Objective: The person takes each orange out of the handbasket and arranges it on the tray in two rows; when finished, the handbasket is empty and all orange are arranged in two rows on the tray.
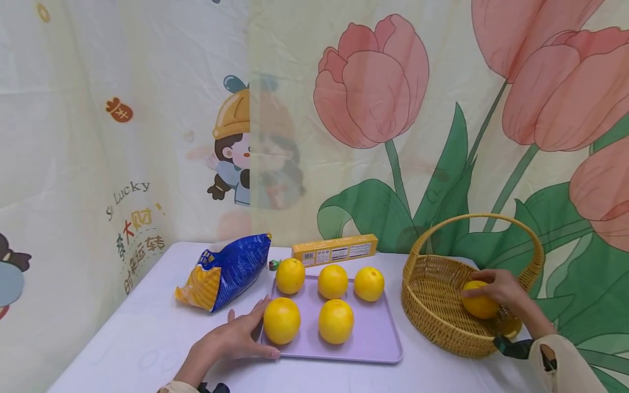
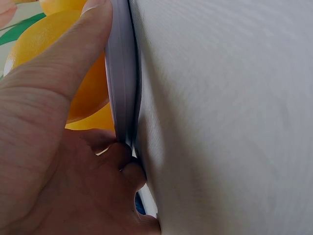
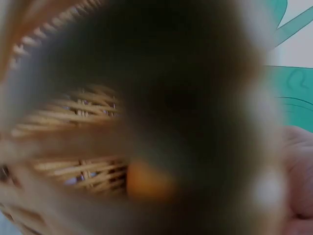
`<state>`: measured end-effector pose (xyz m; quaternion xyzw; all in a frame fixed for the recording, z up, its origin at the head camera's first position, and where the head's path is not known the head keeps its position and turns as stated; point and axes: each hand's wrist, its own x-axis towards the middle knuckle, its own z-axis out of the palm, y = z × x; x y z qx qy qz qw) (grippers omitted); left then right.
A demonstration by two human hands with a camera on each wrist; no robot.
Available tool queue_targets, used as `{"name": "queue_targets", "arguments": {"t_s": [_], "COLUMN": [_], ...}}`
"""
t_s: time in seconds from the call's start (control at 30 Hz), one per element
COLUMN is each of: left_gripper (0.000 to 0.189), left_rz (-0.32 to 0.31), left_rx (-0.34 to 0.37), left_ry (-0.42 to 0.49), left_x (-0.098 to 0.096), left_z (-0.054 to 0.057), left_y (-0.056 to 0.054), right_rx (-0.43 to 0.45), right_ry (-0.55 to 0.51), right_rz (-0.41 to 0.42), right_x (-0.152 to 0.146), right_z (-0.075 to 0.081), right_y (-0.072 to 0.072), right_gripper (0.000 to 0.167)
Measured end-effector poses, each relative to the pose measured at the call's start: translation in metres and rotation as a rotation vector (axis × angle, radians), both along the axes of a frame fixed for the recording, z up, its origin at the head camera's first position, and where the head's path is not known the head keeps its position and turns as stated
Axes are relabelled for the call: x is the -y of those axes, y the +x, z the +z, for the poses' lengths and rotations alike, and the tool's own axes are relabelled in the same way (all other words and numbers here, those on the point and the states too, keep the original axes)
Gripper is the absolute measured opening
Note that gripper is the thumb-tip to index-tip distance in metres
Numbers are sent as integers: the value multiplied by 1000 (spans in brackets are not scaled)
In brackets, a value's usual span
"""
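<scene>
A lilac tray carries several oranges in two rows. My left hand holds the tray's near left corner. In the left wrist view its thumb lies over the tray rim, beside an orange, and the other fingers bend at the edge. To the right stands a wicker basket with a tall handle. Inside its right side my right hand grips another orange from above. The right wrist view is mostly blocked by a dark blur; some wickerwork and a blurred orange show.
A blue and yellow snack bag lies left of the tray. Behind the tray stands a long yellow box, with a small green wrapped item near its left end. A printed curtain hangs behind the white-covered table.
</scene>
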<state>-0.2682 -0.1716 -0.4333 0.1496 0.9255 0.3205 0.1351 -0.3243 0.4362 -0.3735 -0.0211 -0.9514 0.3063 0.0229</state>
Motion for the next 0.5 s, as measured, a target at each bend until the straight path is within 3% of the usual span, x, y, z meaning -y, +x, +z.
{"name": "queue_targets", "arguments": {"t_s": [0.27, 0.5], "left_gripper": [125, 125], "left_rz": [-19, -14], "left_rx": [-32, -19], "left_ry": [8, 2], "left_x": [1, 1], "left_z": [0, 0], "left_y": [4, 3], "right_rx": [43, 109], "right_ry": [-111, -114], "right_rz": [-31, -24], "right_x": [0, 3], "right_z": [-4, 2], "right_y": [-1, -3], "right_gripper": [81, 80]}}
